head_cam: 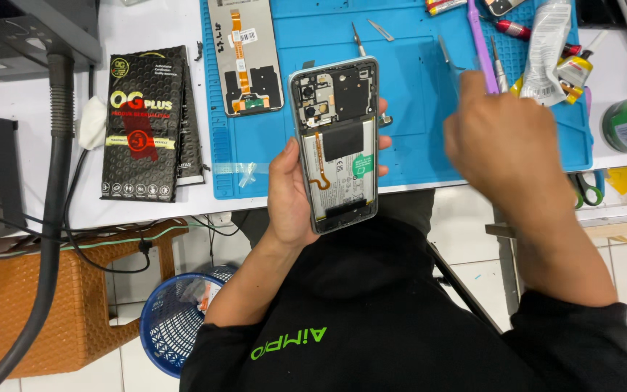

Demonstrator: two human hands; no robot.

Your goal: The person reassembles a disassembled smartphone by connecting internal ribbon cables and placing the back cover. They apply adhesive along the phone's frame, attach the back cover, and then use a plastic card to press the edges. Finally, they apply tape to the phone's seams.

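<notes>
Blue repair mat [415,138] lay beyond the left hand [293,190], which clasped the opened phone [337,145] by its edges. Back cover was off, battery and board exposed; reassembly remained. The right hand [506,141] appeared closed on a purple tool [480,43], though motion blur hid its fingers.

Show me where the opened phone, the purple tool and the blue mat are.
opened phone [339,145], head view, on its battery.
purple tool [482,47], head view, on its shaft.
blue mat [408,94], head view, on a bare part.
</notes>
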